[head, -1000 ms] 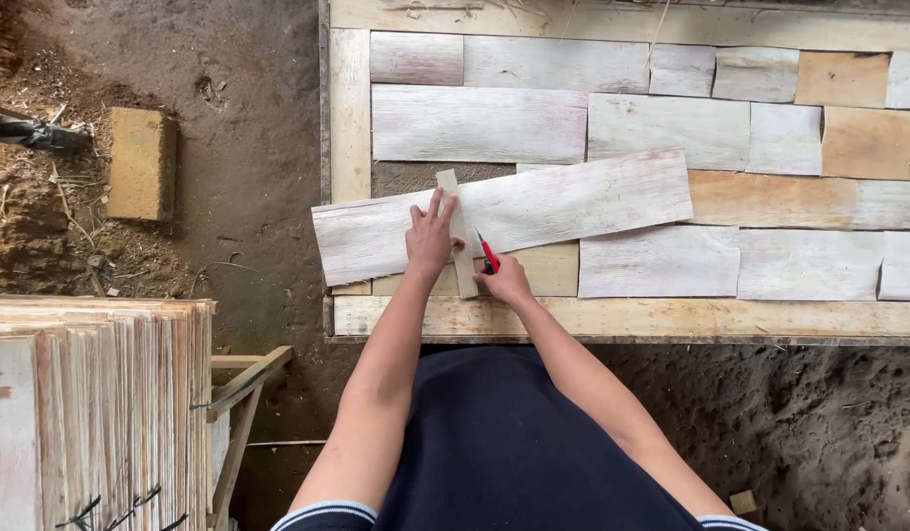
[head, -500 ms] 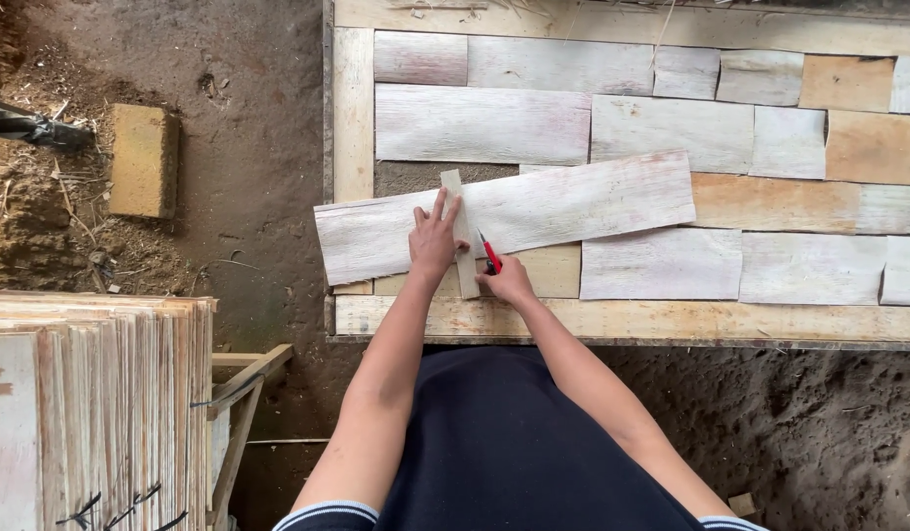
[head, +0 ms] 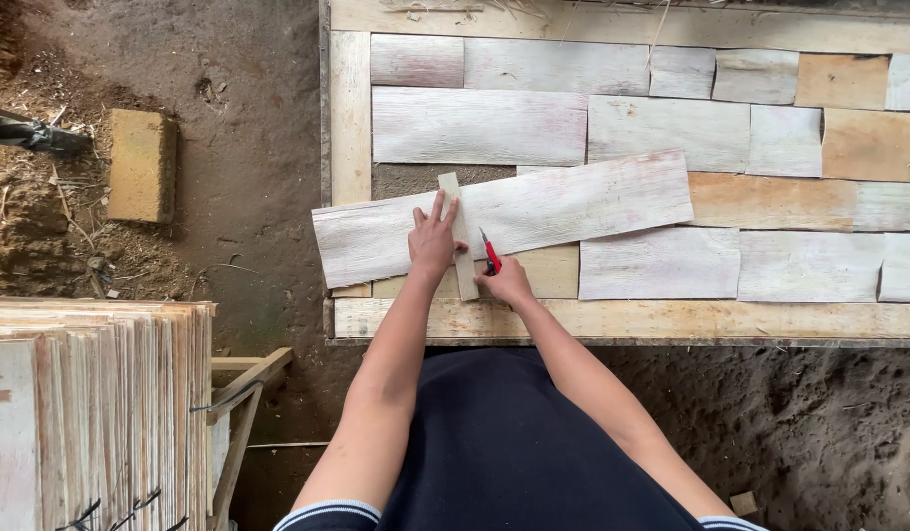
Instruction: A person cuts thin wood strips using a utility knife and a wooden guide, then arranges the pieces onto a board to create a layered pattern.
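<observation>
The left hand presses flat, fingers spread, on a narrow wooden strip laid across a long pale veneer sheet. The right hand is clenched around a red-handled cutter, held against the strip's right edge. The sheet lies tilted over the near left corner of the wooden frame, which is filled with veneer pieces.

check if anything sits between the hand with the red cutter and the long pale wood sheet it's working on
Nothing visible does. The right hand holds the red-handled cutter right on the long pale wood sheet, beside the narrow wooden guide strip that the left hand presses flat across it.
</observation>
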